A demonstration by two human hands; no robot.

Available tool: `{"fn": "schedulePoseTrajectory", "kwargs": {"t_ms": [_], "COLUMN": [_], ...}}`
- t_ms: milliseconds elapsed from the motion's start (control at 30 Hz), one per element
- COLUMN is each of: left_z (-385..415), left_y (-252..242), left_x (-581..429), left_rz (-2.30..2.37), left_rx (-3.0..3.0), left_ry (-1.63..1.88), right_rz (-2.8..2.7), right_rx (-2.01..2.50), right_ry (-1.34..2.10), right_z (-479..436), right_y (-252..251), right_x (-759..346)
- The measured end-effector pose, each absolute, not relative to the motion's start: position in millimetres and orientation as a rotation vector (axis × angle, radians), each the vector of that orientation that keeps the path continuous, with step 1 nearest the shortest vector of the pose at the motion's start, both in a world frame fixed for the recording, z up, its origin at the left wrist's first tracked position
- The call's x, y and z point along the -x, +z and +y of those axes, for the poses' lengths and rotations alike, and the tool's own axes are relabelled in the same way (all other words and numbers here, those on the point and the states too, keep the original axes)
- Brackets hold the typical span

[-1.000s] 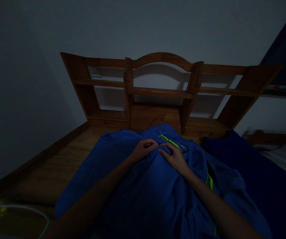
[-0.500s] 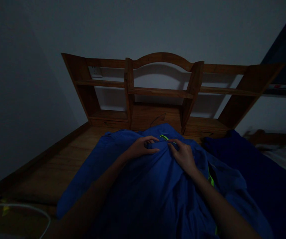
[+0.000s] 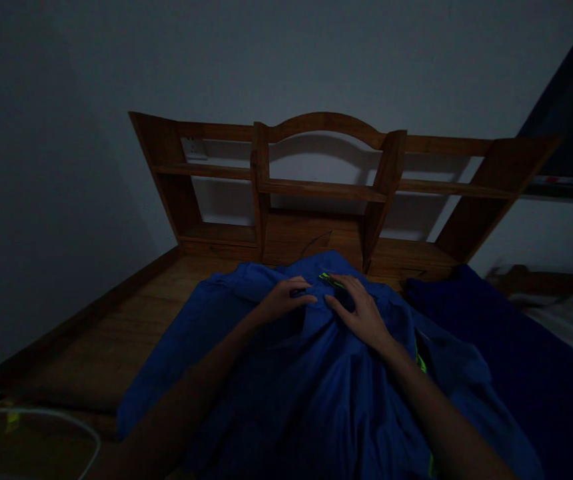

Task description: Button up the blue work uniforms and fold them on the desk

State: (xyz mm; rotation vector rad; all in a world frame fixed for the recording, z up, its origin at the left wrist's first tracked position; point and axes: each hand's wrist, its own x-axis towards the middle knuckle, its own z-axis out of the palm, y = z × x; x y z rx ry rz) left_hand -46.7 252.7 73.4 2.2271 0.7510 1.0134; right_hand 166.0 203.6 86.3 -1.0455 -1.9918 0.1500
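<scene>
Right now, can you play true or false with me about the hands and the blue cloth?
1. Both hands rest on the blue cloth. True.
2. The left hand holds a cup. False: its fingers pinch the cloth.
3. The cloth has a bright green strip near the right hand. True.
4. The wooden shelf behind is full of books. False: no books show on it.
5. A white cable lies at the lower left. True.
</scene>
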Motion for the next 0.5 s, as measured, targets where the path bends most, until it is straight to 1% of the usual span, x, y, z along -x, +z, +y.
{"fn": "schedulePoseTrajectory", "kwargs": {"t_ms": [233,500], "left_z": [254.2,254.0], "left_y": [60.1,57.2], "left_x": [39.9,37.5], "left_rz": [0.859,0.81], "left_rx": [-2.077,-2.039], "left_ry": [1.05,1.058], "right_rz": [-1.964,-2.012], "right_rx": [1.047,1.071], "right_ry": [0.287,0.529], "right_z": [208.8,218.4], "right_y": [72.8,62.5], "right_x": [-164.4,-170.0]}}
